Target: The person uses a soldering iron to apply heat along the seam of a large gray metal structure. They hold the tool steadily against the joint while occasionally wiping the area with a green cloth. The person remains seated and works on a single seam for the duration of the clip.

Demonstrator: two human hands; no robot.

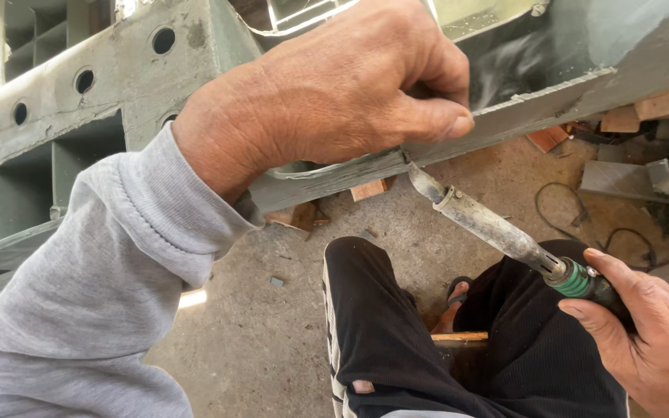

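Note:
My left hand (342, 93) rests in a loose fist on the lower edge of a grey-green metal frame (118, 85), thumb pressed along the edge; whether it pinches something thin there I cannot tell. My right hand (644, 333) grips the dark handle of a soldering iron (489, 224) with a green collar and a long scorched metal shaft. The iron's flattened tip touches the frame's lower edge just below my left thumb. A shiny curved metal strip (327, 164) shows under the left hand along the frame.
The frame has round holes and square openings on its left part. Below are my legs in black trousers (396, 340) and a sandalled foot on a concrete floor. Wood scraps (644, 108), grey slabs and black cables (559, 209) lie on the floor at right.

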